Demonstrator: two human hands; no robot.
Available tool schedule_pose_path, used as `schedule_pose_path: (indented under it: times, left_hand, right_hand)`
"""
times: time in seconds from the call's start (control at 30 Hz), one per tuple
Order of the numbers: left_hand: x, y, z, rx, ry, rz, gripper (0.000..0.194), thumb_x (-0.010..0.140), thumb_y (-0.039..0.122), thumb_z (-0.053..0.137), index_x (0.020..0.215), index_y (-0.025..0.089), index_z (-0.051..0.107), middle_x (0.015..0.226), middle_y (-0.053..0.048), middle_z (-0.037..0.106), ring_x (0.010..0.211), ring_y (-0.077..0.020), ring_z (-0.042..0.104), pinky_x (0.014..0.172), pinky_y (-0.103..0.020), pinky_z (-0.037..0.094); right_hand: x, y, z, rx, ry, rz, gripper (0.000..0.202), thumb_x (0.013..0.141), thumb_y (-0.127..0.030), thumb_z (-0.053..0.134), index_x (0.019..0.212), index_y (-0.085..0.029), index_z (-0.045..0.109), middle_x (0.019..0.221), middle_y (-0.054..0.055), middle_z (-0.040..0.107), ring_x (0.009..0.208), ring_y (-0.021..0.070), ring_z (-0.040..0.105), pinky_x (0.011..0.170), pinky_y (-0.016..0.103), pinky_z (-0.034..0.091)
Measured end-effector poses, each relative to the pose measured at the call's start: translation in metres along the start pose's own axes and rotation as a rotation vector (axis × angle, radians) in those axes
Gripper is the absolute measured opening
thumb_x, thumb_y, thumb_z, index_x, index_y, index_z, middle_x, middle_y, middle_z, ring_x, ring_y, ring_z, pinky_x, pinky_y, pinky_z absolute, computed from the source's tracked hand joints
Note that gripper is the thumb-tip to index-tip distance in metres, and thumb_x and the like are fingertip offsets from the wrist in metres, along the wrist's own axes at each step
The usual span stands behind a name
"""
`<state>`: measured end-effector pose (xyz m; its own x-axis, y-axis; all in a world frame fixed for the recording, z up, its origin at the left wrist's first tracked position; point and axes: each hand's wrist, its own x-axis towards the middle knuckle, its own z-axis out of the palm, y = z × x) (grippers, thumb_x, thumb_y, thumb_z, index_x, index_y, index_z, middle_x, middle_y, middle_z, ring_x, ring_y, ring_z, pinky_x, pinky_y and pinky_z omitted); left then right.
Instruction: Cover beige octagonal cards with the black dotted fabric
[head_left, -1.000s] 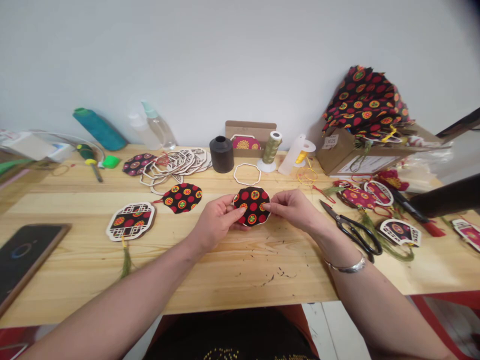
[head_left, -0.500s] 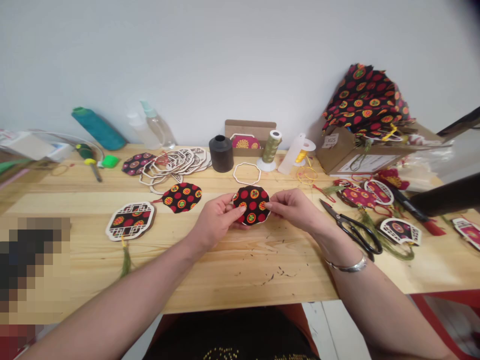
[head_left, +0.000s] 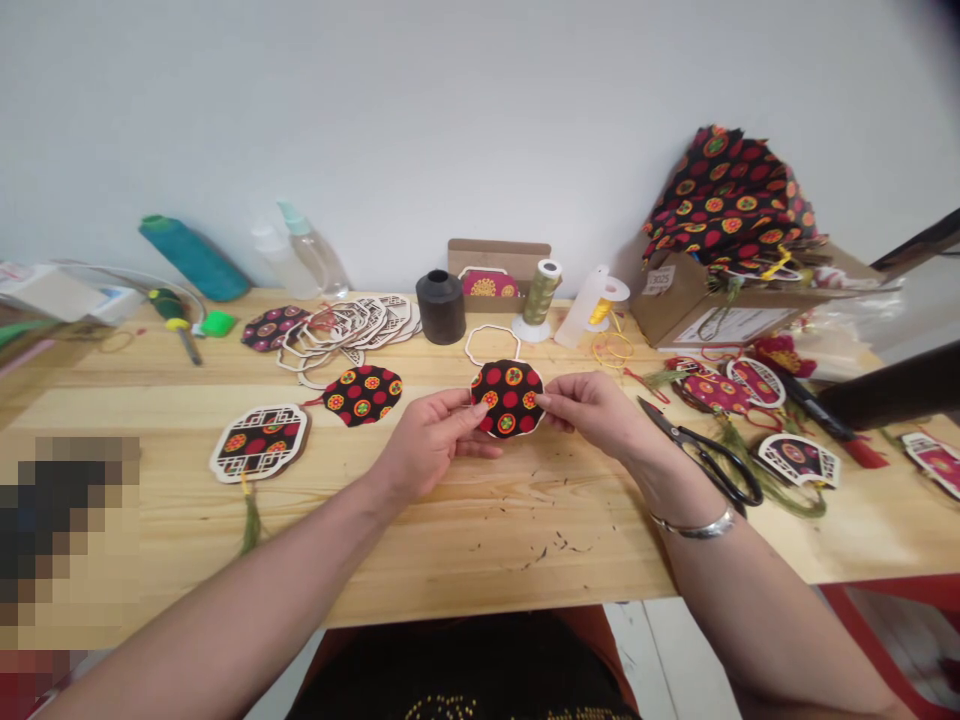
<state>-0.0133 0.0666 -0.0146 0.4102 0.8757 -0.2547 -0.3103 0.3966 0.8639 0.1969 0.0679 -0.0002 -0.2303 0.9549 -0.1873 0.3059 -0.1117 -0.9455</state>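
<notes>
Between my two hands is a fabric-covered piece [head_left: 508, 400] with scalloped edges, black with red dots and orange-green flowers; a thin pale rim shows along its border. My left hand [head_left: 439, 435] pinches its left edge, thumb on top and the other fingers underneath. On the right edge, my right hand [head_left: 581, 408] grips it between thumb and fingertips. Just behind it lies a thin pale outline frame [head_left: 493, 345]. To the left is a similar patterned fabric piece [head_left: 364, 395], and beside that a lattice-framed ornament [head_left: 261, 443] with a green tassel.
Black-handled scissors [head_left: 709, 455] lie right of my right forearm, near tasselled ornaments [head_left: 716, 388]. A cardboard box [head_left: 697, 310] stuffed with patterned cloth stands back right. Along the wall are a black cone [head_left: 441, 308], a thread spool [head_left: 541, 300] and a stack of wooden frames [head_left: 367, 330].
The fabric-covered piece has shifted slightly up and right in my hands. My left fingers have straightened a little beneath it; both hands keep hold.
</notes>
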Motion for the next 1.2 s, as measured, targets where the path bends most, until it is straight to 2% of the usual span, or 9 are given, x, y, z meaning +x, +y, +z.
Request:
schedule_pose_path:
  times: [0.1, 0.3, 0.5, 0.63, 0.8, 0.93, 1.03, 1.1, 1.2]
  left_hand:
    - [0.001, -0.003, -0.001, 0.056, -0.018, 0.013, 0.02, 0.075, 0.021, 0.072, 0.093, 0.013, 0.071, 0.09, -0.007, 0.075, 0.072, -0.0157, 0.069, 0.064, -0.029, 0.061]
    - [0.0, -0.002, -0.001, 0.043, -0.017, 0.013, 0.02, 0.075, 0.023, 0.072, 0.091, 0.012, 0.072, 0.086, -0.007, 0.075, 0.069, -0.016, 0.069, 0.063, -0.029, 0.061]
    - [0.0, 0.001, 0.001, -0.032, 0.098, 0.006, 0.027, 0.076, 0.04, 0.07, 0.08, 0.013, 0.07, 0.071, -0.006, 0.073, 0.063, -0.0187, 0.068, 0.059, -0.034, 0.06]
    - [0.0, 0.001, 0.002, 0.048, 0.096, 0.04, 0.022, 0.071, 0.033, 0.076, 0.083, 0.014, 0.073, 0.074, -0.004, 0.074, 0.065, -0.0145, 0.066, 0.061, -0.027, 0.057]
    - [0.0, 0.0, 0.002, 0.082, 0.131, 0.044, 0.021, 0.067, 0.031, 0.078, 0.079, 0.014, 0.074, 0.069, -0.003, 0.072, 0.061, -0.0142, 0.064, 0.058, -0.026, 0.055]
    - [0.0, -0.003, 0.0, 0.081, 0.099, 0.039, 0.022, 0.068, 0.031, 0.077, 0.082, 0.014, 0.075, 0.072, -0.003, 0.073, 0.063, -0.0152, 0.065, 0.06, -0.027, 0.055]
    - [-0.001, -0.006, -0.001, 0.103, 0.051, 0.03, 0.021, 0.072, 0.03, 0.076, 0.087, 0.016, 0.075, 0.077, -0.003, 0.075, 0.068, -0.0154, 0.067, 0.067, -0.028, 0.056]
    - [-0.002, -0.008, -0.001, 0.141, 0.003, 0.011, 0.021, 0.075, 0.03, 0.073, 0.092, 0.017, 0.075, 0.083, -0.003, 0.076, 0.074, -0.0166, 0.069, 0.072, -0.029, 0.056]
    - [-0.004, -0.007, 0.0, 0.202, -0.051, -0.013, 0.025, 0.077, 0.032, 0.071, 0.097, 0.019, 0.075, 0.088, -0.004, 0.076, 0.079, -0.0196, 0.07, 0.075, -0.032, 0.056]
  right_hand:
    - [0.0, 0.0, 0.0, 0.011, -0.003, -0.007, 0.025, 0.078, -0.037, 0.06, 0.062, -0.017, 0.06, 0.056, -0.002, 0.055, 0.051, 0.0085, 0.044, 0.051, 0.025, 0.035]
    - [0.0, -0.002, -0.001, 0.015, -0.024, -0.013, 0.023, 0.079, -0.034, 0.058, 0.063, -0.017, 0.06, 0.057, -0.002, 0.055, 0.052, 0.0086, 0.045, 0.052, 0.025, 0.036]
    - [-0.001, -0.003, -0.001, 0.002, -0.067, -0.007, 0.022, 0.078, -0.031, 0.058, 0.061, -0.017, 0.06, 0.056, -0.002, 0.054, 0.051, 0.0087, 0.045, 0.052, 0.026, 0.037]
    - [-0.003, -0.004, 0.0, 0.004, -0.092, -0.012, 0.024, 0.078, -0.03, 0.059, 0.059, -0.017, 0.061, 0.053, -0.002, 0.054, 0.051, 0.0088, 0.046, 0.052, 0.026, 0.038]
    - [-0.002, -0.004, -0.003, 0.036, -0.147, 0.041, 0.025, 0.078, -0.034, 0.061, 0.061, -0.016, 0.065, 0.057, 0.001, 0.061, 0.052, 0.0094, 0.05, 0.054, 0.026, 0.042]
    - [0.002, -0.001, -0.005, 0.079, -0.008, 0.077, 0.031, 0.077, -0.043, 0.06, 0.066, -0.015, 0.066, 0.059, 0.003, 0.063, 0.052, 0.0107, 0.053, 0.054, 0.027, 0.043]
    - [0.002, -0.002, -0.001, 0.076, 0.098, 0.001, 0.043, 0.083, -0.051, 0.051, 0.078, -0.012, 0.069, 0.065, 0.006, 0.065, 0.056, 0.0122, 0.055, 0.056, 0.028, 0.044]
    - [-0.001, -0.005, 0.005, 0.0, 0.098, -0.074, 0.044, 0.083, -0.052, 0.052, 0.08, -0.012, 0.07, 0.069, 0.006, 0.067, 0.061, 0.0132, 0.056, 0.059, 0.028, 0.044]
    - [-0.004, -0.005, 0.015, -0.121, 0.084, -0.111, 0.037, 0.073, -0.049, 0.067, 0.082, -0.013, 0.07, 0.073, 0.005, 0.068, 0.062, 0.0131, 0.055, 0.056, 0.026, 0.043]
